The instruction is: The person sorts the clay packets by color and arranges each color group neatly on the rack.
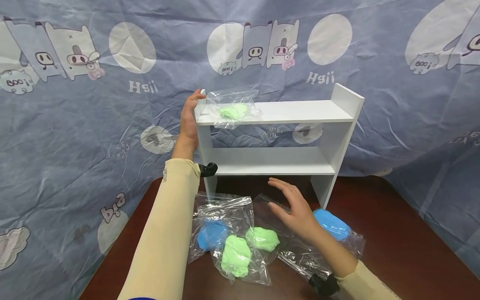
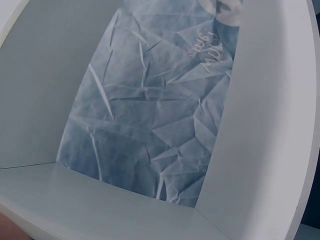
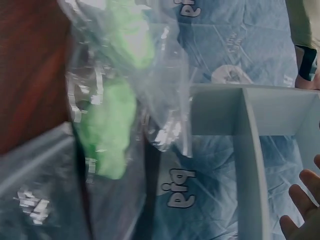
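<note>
My left hand (image 1: 190, 114) is raised at the left side of a white two-tier shelf (image 1: 270, 160). Its fingers reach up along the outside of the side panel, with the tips at the panel's top edge; the thumb is hidden. A clear plastic bag with a light green soft lump (image 1: 234, 111) lies on the top tier, just right of that hand. My right hand (image 1: 298, 212) hovers in front of the shelf with fingers spread and nothing held. Below and left of it lie bagged green lumps (image 1: 236, 256) and a bagged blue lump (image 1: 212, 235).
Another blue lump in a bag (image 1: 331, 225) lies right of my right forearm. The shelf stands on a dark red-brown table (image 1: 390, 246). Behind it hangs a blue-grey cloth (image 1: 180, 46) with printed cartoon figures. The lower tier (image 1: 270, 160) is bare white board.
</note>
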`<state>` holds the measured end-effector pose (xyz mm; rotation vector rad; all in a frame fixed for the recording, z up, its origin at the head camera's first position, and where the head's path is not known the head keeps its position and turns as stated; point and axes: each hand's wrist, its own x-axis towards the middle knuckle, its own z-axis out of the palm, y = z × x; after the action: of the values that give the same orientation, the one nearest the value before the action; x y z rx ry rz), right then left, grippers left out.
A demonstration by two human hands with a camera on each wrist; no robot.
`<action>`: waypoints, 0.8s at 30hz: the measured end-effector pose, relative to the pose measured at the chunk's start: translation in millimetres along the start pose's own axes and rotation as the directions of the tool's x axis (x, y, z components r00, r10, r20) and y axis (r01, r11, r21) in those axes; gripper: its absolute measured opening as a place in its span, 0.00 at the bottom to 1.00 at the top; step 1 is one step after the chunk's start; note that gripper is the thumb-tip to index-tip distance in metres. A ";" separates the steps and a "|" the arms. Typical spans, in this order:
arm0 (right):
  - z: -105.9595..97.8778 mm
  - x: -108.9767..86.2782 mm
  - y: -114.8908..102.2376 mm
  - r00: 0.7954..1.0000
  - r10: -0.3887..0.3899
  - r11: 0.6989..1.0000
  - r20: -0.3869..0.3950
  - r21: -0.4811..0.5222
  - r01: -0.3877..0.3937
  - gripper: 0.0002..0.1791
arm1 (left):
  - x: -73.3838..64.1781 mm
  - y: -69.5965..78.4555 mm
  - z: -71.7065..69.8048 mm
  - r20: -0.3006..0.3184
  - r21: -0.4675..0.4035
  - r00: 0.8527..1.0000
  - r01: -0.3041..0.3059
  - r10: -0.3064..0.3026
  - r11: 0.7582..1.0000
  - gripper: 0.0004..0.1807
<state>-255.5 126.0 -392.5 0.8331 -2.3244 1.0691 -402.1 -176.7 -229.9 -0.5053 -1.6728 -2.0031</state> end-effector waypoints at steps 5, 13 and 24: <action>5.4 -15.5 6.9 0.998 0.032 0.999 0.057 -0.008 -0.031 0.36 | 0.2 0.0 1.7 0.006 -0.024 1.000 -0.002 0.002 1.000 0.23; 17.5 -35.7 22.5 0.993 0.046 0.999 0.110 -0.014 -0.045 0.40 | 0.4 0.5 3.7 0.007 -0.060 1.000 -0.004 0.004 0.998 0.17; 33.6 -50.3 37.5 0.983 0.060 0.998 0.175 0.002 -0.061 0.45 | 2.7 -2.4 2.5 -0.002 -0.084 1.000 -0.024 0.023 0.996 0.15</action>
<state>-249.7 135.9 -462.8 0.8964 -2.5069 1.0685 -405.7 -174.2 -229.9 -0.5504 -1.5793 -2.0634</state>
